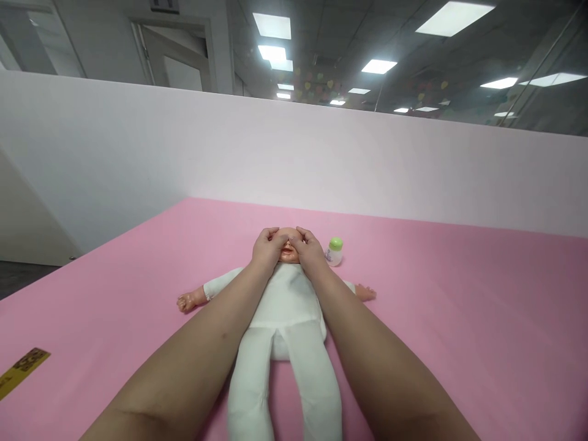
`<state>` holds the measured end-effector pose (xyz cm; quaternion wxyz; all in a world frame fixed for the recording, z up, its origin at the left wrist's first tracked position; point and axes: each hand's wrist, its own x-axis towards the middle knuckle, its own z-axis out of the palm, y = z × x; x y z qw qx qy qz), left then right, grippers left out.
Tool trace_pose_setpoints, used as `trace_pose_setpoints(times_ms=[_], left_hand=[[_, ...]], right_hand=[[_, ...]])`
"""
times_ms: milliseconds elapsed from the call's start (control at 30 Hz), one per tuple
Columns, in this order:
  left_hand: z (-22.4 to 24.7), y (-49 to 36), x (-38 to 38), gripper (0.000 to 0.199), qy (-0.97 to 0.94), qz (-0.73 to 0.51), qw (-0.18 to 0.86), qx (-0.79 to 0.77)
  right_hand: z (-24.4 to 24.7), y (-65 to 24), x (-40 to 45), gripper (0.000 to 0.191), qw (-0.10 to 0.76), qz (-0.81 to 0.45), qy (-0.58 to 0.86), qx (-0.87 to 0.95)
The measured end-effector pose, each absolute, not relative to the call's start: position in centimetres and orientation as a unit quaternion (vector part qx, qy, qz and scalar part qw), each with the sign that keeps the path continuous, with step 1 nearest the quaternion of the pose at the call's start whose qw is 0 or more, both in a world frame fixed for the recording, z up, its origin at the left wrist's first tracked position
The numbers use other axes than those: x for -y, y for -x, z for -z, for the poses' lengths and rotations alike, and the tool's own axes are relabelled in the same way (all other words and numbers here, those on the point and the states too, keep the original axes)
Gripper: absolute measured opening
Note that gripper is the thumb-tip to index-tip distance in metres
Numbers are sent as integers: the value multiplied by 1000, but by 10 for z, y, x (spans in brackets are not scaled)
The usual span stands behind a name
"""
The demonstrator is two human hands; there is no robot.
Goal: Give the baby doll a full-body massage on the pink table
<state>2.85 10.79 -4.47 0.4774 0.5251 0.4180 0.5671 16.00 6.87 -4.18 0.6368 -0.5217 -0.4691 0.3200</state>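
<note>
A baby doll [290, 300] with a white cloth body lies on its back on the pink surface [436, 294], its arms spread to both sides. My left hand [269, 246] is wrapped round the left side of the doll's head, and my right hand [309, 248] round the right side. Both thumbs rest on the upper part of its face, near the eyes and nose. Below them the doll's mouth shows. Just right of my right hand stands a small clear jar [335, 252] with a green lid.
A white wall [321, 159] rises behind the pink surface and along its left side. A yellow strip with a printed code [25, 370] lies at the left edge.
</note>
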Motion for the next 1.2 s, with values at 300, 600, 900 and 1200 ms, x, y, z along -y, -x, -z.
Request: trace_pose_setpoints(times_ms=[300, 600, 900, 1200], left_hand=[[43, -33, -111, 42, -492, -580, 506, -406], [56, -33, -126, 41, -467, -582, 547, -380], [58, -32, -128, 44, -474, -588, 543, -366], [59, -32, -128, 47, -492, -587, 529, -364]], right_hand=[[46, -162, -76, 48, 647, -277, 536, 466], [68, -174, -95, 45, 680, -357, 473, 432], [64, -177, -89, 58, 679, -405, 430, 436], [65, -177, -91, 60, 669, -371, 460, 452]])
